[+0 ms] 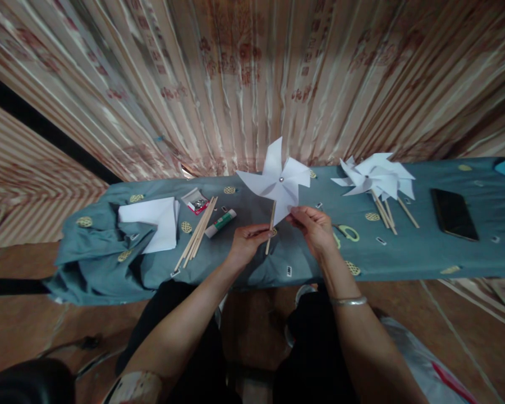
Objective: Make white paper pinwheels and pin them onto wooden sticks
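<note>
We hold the pinwheel (274,183) upright over the cloth (252,272); our left hand (248,242) grasps its stick (272,214) partway down; our right hand (315,229) pinches the lower blade (285,203) by its edge; the scissors (355,233) lie just beside the right hand, partly hidden.

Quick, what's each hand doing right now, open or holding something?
Left hand: closed, holding the wooden stick of the white pinwheel.
Right hand: closed, pinching the edge of the pinwheel's lower blade.
</note>
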Demonstrator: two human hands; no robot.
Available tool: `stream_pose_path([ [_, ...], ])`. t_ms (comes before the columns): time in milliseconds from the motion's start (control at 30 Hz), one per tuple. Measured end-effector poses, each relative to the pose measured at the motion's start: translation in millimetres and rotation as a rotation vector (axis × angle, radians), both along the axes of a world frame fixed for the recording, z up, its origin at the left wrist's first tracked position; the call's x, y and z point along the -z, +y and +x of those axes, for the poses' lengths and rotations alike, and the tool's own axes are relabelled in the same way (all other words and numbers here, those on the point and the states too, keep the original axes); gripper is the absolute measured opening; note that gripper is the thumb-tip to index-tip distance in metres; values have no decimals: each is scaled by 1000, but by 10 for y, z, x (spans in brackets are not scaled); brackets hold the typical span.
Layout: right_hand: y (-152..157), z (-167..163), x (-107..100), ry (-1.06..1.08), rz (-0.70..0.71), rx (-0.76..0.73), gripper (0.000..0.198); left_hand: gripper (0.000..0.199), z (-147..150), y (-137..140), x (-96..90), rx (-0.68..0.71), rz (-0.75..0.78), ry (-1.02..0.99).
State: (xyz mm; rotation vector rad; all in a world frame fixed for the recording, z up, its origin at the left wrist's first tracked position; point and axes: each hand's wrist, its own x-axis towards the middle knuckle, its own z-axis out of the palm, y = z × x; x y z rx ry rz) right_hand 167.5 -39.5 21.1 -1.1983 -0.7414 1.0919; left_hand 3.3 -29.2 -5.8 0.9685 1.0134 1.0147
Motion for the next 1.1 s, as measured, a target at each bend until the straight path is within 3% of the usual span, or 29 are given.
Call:
stream_pose_path([
  [500,-23,-111,-11,42,4,-63,39,29,13,-24,-20,47,23,-9],
  [933,-57,-163,-51,-72,111,-175,37,29,55,-31,7,64,41,-6],
  [1100,-72,-79,11,-215,110,-67,34,31,86,-28,-8,56,29,6],
])
